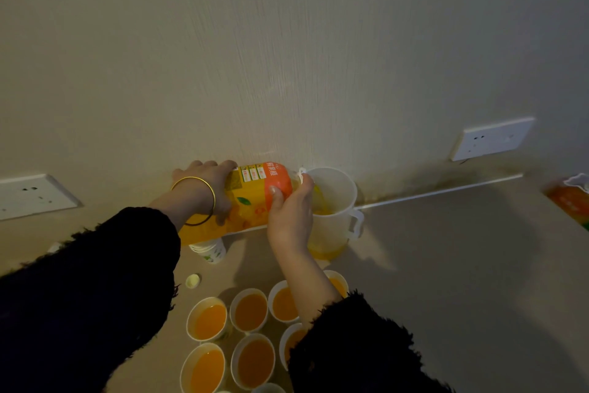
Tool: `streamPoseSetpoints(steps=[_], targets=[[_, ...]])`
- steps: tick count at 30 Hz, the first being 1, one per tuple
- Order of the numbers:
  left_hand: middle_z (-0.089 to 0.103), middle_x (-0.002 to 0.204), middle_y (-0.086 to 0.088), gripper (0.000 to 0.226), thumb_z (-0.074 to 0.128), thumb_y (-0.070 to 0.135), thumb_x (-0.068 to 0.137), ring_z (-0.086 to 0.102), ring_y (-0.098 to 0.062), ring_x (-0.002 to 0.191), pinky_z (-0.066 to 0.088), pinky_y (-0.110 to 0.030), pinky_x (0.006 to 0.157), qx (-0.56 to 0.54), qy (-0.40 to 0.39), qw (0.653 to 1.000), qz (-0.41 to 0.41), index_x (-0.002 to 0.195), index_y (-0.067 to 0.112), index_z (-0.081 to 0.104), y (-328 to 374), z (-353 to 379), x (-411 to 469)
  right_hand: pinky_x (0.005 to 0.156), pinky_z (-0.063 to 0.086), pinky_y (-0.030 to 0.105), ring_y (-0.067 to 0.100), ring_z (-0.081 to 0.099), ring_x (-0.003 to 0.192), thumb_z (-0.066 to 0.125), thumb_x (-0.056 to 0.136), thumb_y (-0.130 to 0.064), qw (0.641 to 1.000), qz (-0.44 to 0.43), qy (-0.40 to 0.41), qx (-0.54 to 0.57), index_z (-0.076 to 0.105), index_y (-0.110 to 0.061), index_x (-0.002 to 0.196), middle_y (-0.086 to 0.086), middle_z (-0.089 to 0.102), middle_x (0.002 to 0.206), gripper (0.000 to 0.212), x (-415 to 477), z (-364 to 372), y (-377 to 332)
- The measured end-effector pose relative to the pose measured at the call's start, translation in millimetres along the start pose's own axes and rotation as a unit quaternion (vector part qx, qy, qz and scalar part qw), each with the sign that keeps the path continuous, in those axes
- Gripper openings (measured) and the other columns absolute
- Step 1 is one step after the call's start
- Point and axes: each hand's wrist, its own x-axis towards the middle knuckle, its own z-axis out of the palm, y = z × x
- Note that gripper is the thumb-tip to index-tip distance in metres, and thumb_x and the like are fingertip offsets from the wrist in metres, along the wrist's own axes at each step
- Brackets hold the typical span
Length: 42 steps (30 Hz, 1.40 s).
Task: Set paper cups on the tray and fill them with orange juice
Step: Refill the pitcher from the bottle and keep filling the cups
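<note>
Juice runs from the bottle (251,198), held nearly level, into the jug (338,201) that stands on the table against the wall; a shallow pool shows at the jug's bottom. The left hand (204,182) grips the bottle's base end with fingers curled over the top. The right hand (290,211) wraps the neck end, thumb pressed on the orange band, steering the mouth over the jug's rim.

The cups (251,311) stand close together near the person, under the right forearm, and those in view already hold juice. Whether a tray lies beneath them I cannot tell. The cap (192,281) lies loose between the cups and a cup stack (210,251).

So the step looks like a refill of the jug. Next, I judge, the bottle must be tipped upright without dripping, and the right arm drawn back clear of the full cups.
</note>
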Motion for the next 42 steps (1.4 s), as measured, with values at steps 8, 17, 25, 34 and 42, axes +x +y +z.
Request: streamPoseSetpoints(steps=[8, 17, 25, 34, 42], targets=[[0.044, 0.134, 0.001, 0.107, 0.084, 0.037, 0.055, 0.038, -0.028, 0.125, 0.037, -0.044, 0.093, 0.005, 0.001, 1.000, 0.001, 0.142, 0.035, 0.021, 1.4, -0.8, -1.3, 0.103, 0.042, 0.042, 0.025, 0.044, 0.131, 0.052, 0.095, -0.030, 1.000, 0.001, 0.007, -0.003, 0.020, -0.017, 0.146, 0.005, 0.042, 0.144, 0.062, -0.1, 1.1, 0.8], [0.044, 0.134, 0.000, 0.108, 0.084, 0.039, 0.055, 0.039, -0.028, 0.125, 0.038, -0.045, 0.094, 0.012, 0.004, 1.000, 0.004, 0.142, 0.035, 0.021, 0.7, -1.0, -1.4, 0.101, 0.044, 0.040, 0.025, 0.044, 0.130, 0.051, 0.096, -0.031, 1.000, 0.005, 0.003, -0.002, 0.019, -0.018, 0.146, 0.005, 0.042, 0.144, 0.061, -0.6, 0.3, -0.2], [0.044, 0.135, 0.001, 0.109, 0.084, 0.039, 0.055, 0.038, -0.028, 0.125, 0.038, -0.045, 0.094, 0.008, 0.003, 1.000, 0.006, 0.143, 0.035, 0.020, 0.3, 0.6, -0.8, 0.098, 0.043, 0.037, 0.025, 0.045, 0.130, 0.051, 0.096, -0.029, 1.000, 0.005, 0.000, -0.004, 0.020, -0.016, 0.147, 0.006, 0.043, 0.143, 0.061, -0.6, -1.4, -0.3], [0.044, 0.135, 0.000, 0.108, 0.084, 0.038, 0.055, 0.038, -0.028, 0.126, 0.038, -0.045, 0.095, 0.007, 0.003, 1.000, 0.003, 0.143, 0.035, 0.020, 0.7, 0.2, -0.9, 0.102, 0.043, 0.038, 0.024, 0.044, 0.131, 0.051, 0.096, -0.029, 1.000, 0.010, 0.002, 0.001, 0.019, -0.017, 0.147, 0.005, 0.042, 0.144, 0.061, 0.6, 1.6, 0.3], [0.044, 0.135, 0.000, 0.109, 0.084, 0.038, 0.055, 0.038, -0.029, 0.126, 0.038, -0.046, 0.095, 0.005, 0.004, 1.000, 0.006, 0.143, 0.035, 0.021, -0.5, 1.5, -1.7, 0.104, 0.041, 0.037, 0.024, 0.043, 0.132, 0.051, 0.096, -0.026, 1.000, 0.007, 0.001, 0.004, 0.019, -0.016, 0.147, 0.006, 0.042, 0.144, 0.061, -0.7, 1.2, -0.3]])
